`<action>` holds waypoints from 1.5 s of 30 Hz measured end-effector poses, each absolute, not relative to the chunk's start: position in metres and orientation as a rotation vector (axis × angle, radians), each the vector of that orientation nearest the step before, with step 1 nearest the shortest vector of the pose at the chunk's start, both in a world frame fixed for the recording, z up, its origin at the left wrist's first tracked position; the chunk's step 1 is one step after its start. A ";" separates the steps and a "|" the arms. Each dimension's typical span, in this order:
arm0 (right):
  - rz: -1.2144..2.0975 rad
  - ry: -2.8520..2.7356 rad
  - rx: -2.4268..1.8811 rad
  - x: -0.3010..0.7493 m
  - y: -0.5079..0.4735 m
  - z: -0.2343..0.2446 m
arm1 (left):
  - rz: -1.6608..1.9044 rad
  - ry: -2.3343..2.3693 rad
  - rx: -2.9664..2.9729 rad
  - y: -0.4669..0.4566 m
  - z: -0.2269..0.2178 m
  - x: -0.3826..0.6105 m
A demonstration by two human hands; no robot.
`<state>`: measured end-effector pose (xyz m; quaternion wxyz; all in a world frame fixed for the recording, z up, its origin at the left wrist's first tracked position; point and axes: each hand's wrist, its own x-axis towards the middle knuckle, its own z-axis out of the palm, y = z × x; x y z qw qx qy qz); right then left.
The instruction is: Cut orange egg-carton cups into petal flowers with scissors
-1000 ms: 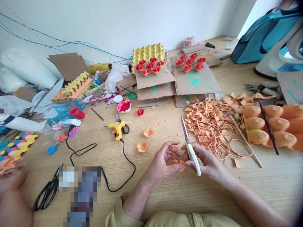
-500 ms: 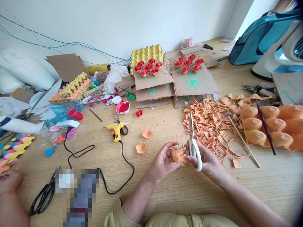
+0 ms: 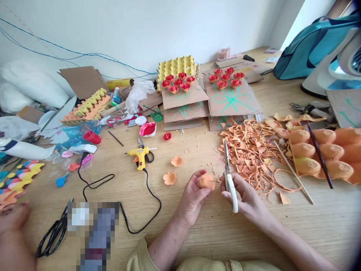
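Observation:
My left hand (image 3: 194,195) pinches a small orange egg-carton cup (image 3: 206,181) cut into petals, held just above the wooden table. My right hand (image 3: 244,195) grips white-handled scissors (image 3: 229,176) with the blades closed and pointing away from me, a short gap to the right of the cup. Two finished orange paper flowers (image 3: 169,177) lie on the table left of my hands. A heap of orange carton scraps (image 3: 248,148) lies just beyond the scissors.
An orange egg carton (image 3: 324,150) with a dark stick and a wooden skewer (image 3: 293,171) lies right. A yellow glue gun (image 3: 140,154) with black cord lies left. Red paper roses sit on cardboard (image 3: 231,98) at the back. Another person's hand (image 3: 12,218) and black scissors (image 3: 53,235) are at far left.
My left hand turned the orange cup over, from showing its open petals to showing its outside. The scissors stayed upright and shifted slightly away from the cup.

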<state>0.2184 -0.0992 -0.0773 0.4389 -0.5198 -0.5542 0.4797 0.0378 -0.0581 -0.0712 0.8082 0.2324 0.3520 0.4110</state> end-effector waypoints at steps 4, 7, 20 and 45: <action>1.152 -1.572 -1.352 0.226 -0.099 -0.075 | 0.981 0.759 0.497 -0.052 -0.072 0.031; 1.065 -1.758 -1.425 0.228 -0.098 -0.074 | 1.042 0.741 0.509 -0.049 -0.073 0.027; 1.027 -2.009 -1.456 0.221 -0.100 -0.071 | 1.111 0.687 0.492 -0.047 -0.071 0.024; 0.726 -2.199 -1.286 0.221 -0.100 -0.069 | 1.085 0.685 0.705 -0.052 -0.068 0.027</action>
